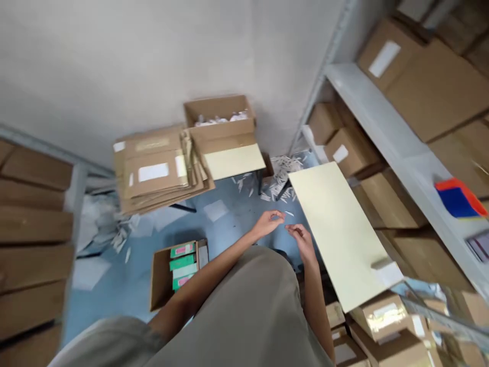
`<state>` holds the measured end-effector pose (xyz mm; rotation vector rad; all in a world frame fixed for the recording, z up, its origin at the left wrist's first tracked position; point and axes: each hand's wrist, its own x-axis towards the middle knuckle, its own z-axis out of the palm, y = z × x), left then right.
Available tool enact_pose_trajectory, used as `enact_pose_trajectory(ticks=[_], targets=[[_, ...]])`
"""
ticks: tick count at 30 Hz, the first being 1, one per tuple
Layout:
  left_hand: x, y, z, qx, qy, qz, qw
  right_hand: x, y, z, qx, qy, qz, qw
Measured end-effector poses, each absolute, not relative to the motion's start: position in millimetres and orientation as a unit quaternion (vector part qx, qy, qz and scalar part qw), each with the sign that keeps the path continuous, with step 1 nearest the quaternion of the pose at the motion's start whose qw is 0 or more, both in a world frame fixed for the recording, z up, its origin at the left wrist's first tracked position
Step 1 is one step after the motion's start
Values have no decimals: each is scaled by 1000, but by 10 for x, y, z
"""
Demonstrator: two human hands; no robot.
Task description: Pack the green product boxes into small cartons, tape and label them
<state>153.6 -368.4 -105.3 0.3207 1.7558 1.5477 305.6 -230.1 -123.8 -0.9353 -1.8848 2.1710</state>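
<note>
My left hand [269, 223] is out in front of my body, thumb and forefinger curled towards each other in a pinch. Just to its right, my right hand [300, 237] is also closed, its fingertips together and pointing at the left ones. A small gap separates the two hands. Whatever they hold, if anything, is too small and blurred to make out. A thin white strip [289, 213] shows just beyond the fingertips; I cannot tell whether it is in the air or on the floor. The pale tabletop [336, 224] lies right of my right hand.
An open carton [221, 138] with white items stands on a small table [235, 162]. Flattened cardboard boxes [153, 168] are stacked beside it. White scraps [280, 173] litter the blue floor. A box [162, 278] of green packs sits at left. Shelves [397, 132] of cartons line the right.
</note>
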Motion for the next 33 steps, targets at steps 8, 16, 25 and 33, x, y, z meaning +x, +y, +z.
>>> enact_pose_trajectory(ticks=[8, 16, 25, 33], targets=[[792, -5015, -1220, -42, 696, 680, 228, 1350, -3272, -1213, -146, -669, 712, -158], [428, -5972, -1297, -215, 653, 722, 81, 62, -4062, -1335, 0, -711, 617, -339], [27, -6435, -1466, -400, 593, 699, -6, -1434, -5055, -1801, -21, -707, 576, -410], [445, -6642, -1679, -522, 535, 659, -82, -1303, -5844, -2096, 117, -618, 514, -584]])
